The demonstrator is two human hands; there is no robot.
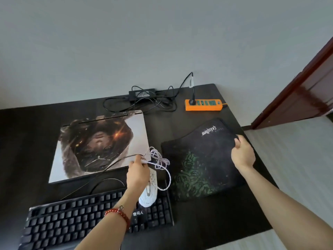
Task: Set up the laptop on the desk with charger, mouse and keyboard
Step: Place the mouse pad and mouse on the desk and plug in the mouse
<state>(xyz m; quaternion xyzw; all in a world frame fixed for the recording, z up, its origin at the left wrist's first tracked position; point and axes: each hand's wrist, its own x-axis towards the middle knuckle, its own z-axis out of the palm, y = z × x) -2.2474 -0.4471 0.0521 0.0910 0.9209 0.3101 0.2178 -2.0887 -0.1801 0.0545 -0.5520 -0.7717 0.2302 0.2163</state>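
Left hand (137,173) pinches the mouse cable (160,162); right hand (242,153) grips the mousepad (201,159) edge.

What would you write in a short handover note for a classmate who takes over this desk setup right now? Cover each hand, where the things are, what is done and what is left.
Left hand pinches the white mouse cable by the laptop's corner. Right hand grips the right edge of the mouse pad.
Laptop lies closed on the desk. Mouse rests on the keyboard. Charger brick sits behind the laptop; a plug is in the orange power strip.
Done: everything is on the desk.
Left: place the mouse on the pad, connect the cables, open the laptop.
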